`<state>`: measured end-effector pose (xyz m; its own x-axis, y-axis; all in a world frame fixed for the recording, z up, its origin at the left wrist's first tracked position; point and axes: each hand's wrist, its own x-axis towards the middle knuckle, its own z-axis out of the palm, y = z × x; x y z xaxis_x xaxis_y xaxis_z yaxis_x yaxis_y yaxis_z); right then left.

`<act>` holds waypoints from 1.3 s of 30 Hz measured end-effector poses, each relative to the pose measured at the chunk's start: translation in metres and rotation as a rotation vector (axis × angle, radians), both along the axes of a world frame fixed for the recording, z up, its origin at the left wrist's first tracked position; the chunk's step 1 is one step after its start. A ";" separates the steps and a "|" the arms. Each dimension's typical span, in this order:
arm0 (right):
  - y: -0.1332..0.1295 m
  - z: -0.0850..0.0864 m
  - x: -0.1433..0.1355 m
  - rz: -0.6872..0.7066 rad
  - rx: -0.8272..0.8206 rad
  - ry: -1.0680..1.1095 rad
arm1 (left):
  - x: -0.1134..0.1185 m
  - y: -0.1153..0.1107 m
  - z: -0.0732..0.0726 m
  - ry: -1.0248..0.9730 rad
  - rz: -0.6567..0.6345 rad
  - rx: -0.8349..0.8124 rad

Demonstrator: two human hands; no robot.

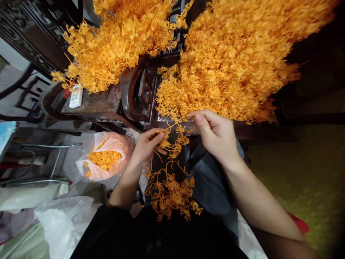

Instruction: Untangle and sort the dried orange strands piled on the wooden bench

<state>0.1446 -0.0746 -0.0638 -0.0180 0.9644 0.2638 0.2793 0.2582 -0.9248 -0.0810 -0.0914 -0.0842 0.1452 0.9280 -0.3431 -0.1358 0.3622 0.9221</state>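
My left hand (148, 144) is closed, thumb and fingers pinching a spidery orange plastic piece (177, 143) with thin curling strands. My right hand (215, 134) is closed in a pinch just right of that piece, at the front edge of a large orange pile (229, 61). What sits between its fingertips is too small to make out. More tangled orange pieces (169, 192) lie on my lap, below both hands.
A second orange heap (115, 50) covers the seat of a dark carved wooden chair (132, 97). By it lies a white tag-like item (76, 96). On the floor at left, a pink plastic bag (107, 172) holds orange pieces. White plastic sheeting (67, 223) lies lower left.
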 end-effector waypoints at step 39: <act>0.002 0.004 -0.001 0.152 0.037 -0.199 | 0.025 -0.014 -0.035 0.084 0.365 0.217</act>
